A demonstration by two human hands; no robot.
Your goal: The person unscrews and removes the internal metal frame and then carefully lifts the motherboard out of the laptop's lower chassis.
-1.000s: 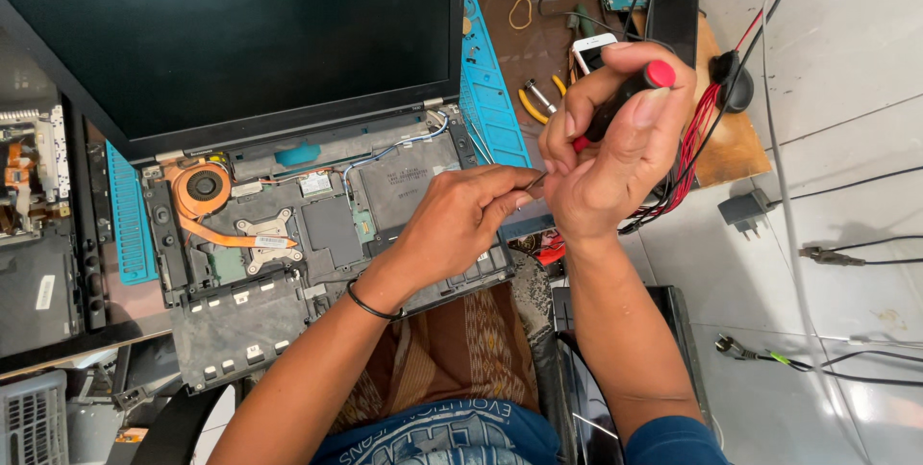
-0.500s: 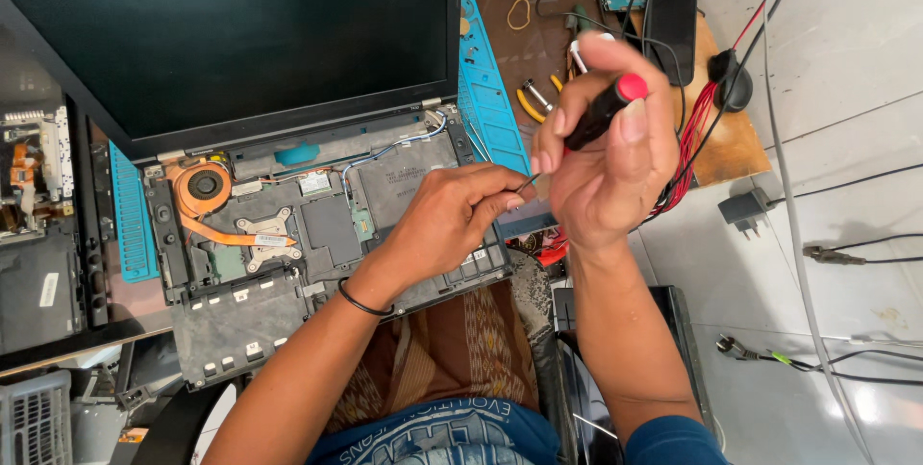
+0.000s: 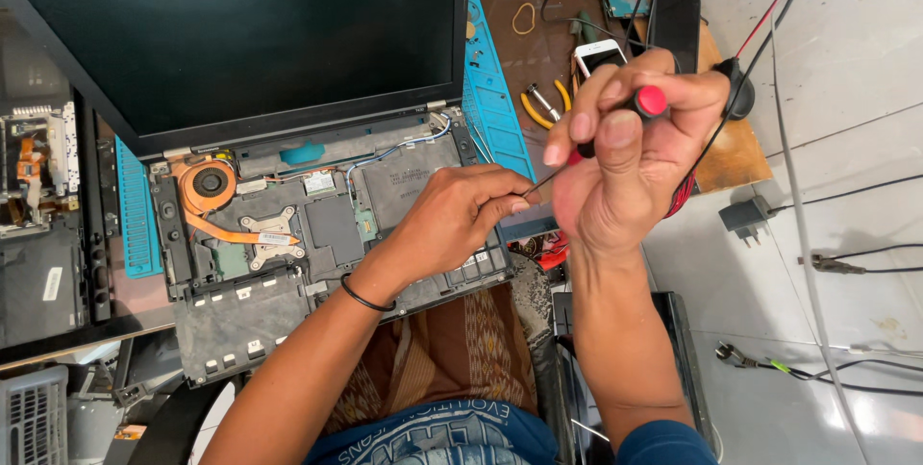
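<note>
My right hand (image 3: 630,162) is wrapped tight around the screwdriver (image 3: 615,124). My left hand (image 3: 461,215) pinches its tip over the opened laptop (image 3: 317,225).

The person is wearing a dark blue shirt with pale printed lettering across the chest, its short sleeves showing at the near edge of the scene. A thin black band is circling the wrist of the left hand (image 3: 460,215). The right hand (image 3: 625,172) is wearing nothing: no ring, watch or glove is showing on it. Both forearms are bare below the sleeves. A brown patterned cloth is covering the lap.
</note>
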